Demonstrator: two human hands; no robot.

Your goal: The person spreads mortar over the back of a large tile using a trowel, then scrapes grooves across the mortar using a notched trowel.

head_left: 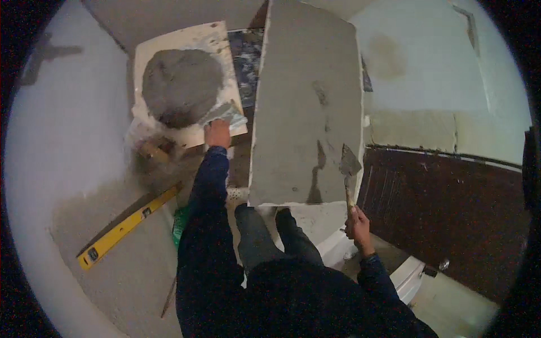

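My left hand (218, 134) is closed on a wide flat-bladed trowel (226, 114), its handle hidden in the fingers. That blade, smeared with grey and white, lies at the near right corner of a pale board (232, 73). A broad round patch of wet grey mortar (183, 84) covers most of the board. On the other side, my right hand (358, 225) grips the handle of a small pointing trowel (350, 162). Its pointed blade is held over the right edge of a long grey-coated slab (296, 112), which has several darker damp streaks.
To the left, a yellow spirit level (127, 228) lies slantwise. A green object (180, 224) shows beside my left sleeve. At the right is a dark brown panel (445, 208), with a white fixture (410, 276) near my right forearm. Light walls stand on both sides.
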